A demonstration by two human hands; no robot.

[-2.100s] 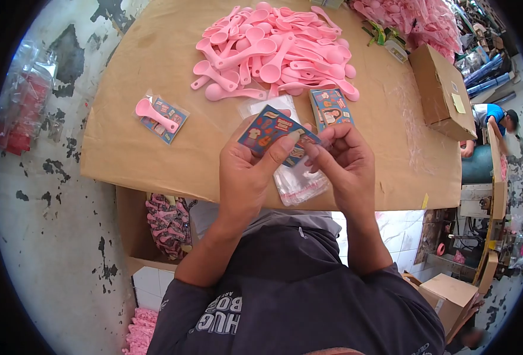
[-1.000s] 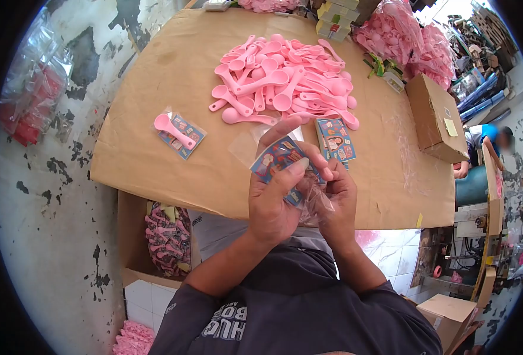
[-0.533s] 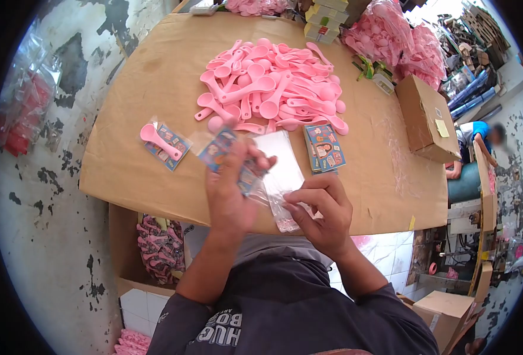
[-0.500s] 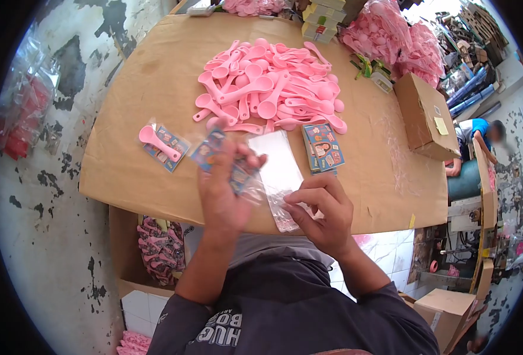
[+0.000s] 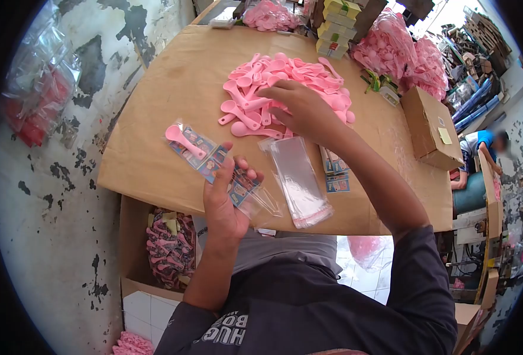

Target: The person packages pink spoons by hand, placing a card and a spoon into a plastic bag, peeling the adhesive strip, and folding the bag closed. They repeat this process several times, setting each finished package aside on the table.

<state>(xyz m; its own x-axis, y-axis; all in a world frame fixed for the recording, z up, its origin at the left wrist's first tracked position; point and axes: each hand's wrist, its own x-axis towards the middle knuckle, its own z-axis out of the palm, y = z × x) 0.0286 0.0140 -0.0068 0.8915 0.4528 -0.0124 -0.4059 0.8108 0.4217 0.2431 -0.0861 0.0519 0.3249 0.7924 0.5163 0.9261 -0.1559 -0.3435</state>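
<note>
My left hand point(image 5: 229, 198) is closed on a clear plastic sleeve with a blue printed card point(image 5: 242, 190) inside, held above the table's near edge. Beyond its fingertips lies a packed pink measuring spoon point(image 5: 184, 141) on a similar card, and the held card overlaps it in this view. My right hand point(image 5: 294, 106) reaches over the near side of a heap of pink measuring spoons point(image 5: 255, 80), fingers apart and curved down at the spoons. Beneath that wrist lie a stack of clear plastic sleeves point(image 5: 300, 177) and a stack of blue cards point(image 5: 336, 177), partly hidden by the forearm.
A cardboard box point(image 5: 430, 127) stands at the table's right edge. Bags of pink spoons point(image 5: 385, 44) and stacked yellowish packs point(image 5: 336, 29) sit at the back. Below the table, a carton holds packed spoons point(image 5: 169, 242). Another person point(image 5: 477, 148) sits at the far right.
My right hand has left the clear sleeves and moved forward to the spoon heap. My left hand, still holding the sleeve and card, has tilted and lowered slightly beside the packed spoon.
</note>
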